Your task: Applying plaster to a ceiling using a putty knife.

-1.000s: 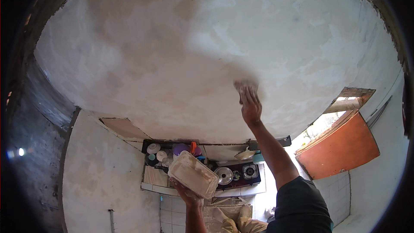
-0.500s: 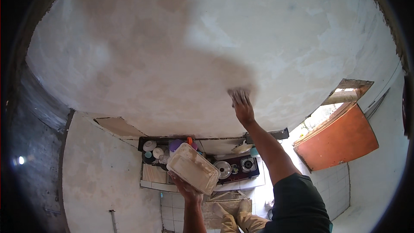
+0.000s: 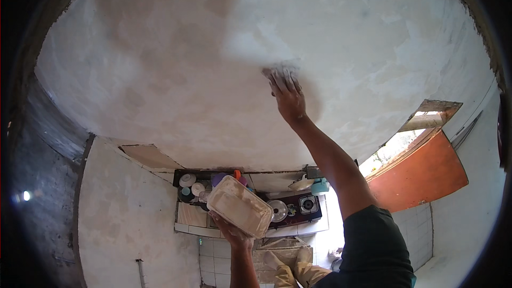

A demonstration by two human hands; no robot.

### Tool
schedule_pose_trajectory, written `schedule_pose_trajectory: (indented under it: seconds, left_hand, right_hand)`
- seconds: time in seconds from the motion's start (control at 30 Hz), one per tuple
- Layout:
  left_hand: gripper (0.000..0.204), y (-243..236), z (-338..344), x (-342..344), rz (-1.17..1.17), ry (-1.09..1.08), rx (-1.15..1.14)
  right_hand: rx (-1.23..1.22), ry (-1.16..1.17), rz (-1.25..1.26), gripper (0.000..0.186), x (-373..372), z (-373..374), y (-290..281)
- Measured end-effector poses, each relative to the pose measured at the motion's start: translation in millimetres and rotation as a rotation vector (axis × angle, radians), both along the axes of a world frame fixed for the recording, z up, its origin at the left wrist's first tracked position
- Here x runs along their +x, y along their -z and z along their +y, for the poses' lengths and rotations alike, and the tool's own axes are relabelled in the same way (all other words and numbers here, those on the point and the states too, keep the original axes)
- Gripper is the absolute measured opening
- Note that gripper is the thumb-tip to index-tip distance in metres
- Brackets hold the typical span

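My left hand [image 3: 234, 233] grips a rectangular white tub [image 3: 216, 202] by its lower left side. The tub is tilted, and pale putty-like residue coats its inside. With the arm stretched up, my right hand [image 3: 287, 95] presses against the plastered wall [image 3: 362, 58], its fingers pointing up and smeared with whitish paste. A thin greyish edge shows at the fingertips; what the hand holds there is mostly hidden. The wall around it is blotchy, white and beige, and partly shaded.
Below the wall runs a tiled counter [image 3: 197, 229] with stacked dishes [image 3: 188, 180], a lidded pot [image 3: 278, 210] and a gas stove [image 3: 308, 204]. An orange shutter [image 3: 421, 173] hangs by a bright opening at right. My feet [image 3: 273, 260] stand on a board-like platform [image 3: 261, 274].
My right hand has moved up the wall and slightly left. The left hand and the tub have stayed nearly in place. A turquoise container by the stove now shows more.
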State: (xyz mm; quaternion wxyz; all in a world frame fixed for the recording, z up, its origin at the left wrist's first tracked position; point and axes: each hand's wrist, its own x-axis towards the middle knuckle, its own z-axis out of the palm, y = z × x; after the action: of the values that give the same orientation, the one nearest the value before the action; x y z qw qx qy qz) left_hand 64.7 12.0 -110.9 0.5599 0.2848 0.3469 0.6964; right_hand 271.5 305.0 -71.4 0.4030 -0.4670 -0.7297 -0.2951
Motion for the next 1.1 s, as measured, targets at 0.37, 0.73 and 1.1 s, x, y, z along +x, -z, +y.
schedule_pose_trajectory:
  seconds: [0.37,0.73,1.1]
  left_hand:
    - [0.095,13,-10,-26,0.015,-0.185,-0.107]
    - [0.090,36,-25,-48,0.044,-0.302,-0.177]
    - [0.095,18,-56,-59,-0.162,-0.354,-0.259]
  right_hand:
    - [-0.494,0.167,-0.230,0.044,43,-63,180]
    - [-0.060,0.049,-0.510,0.036,-45,22,102]
    - [-0.996,0.251,0.363,0.022,19,-138,169]
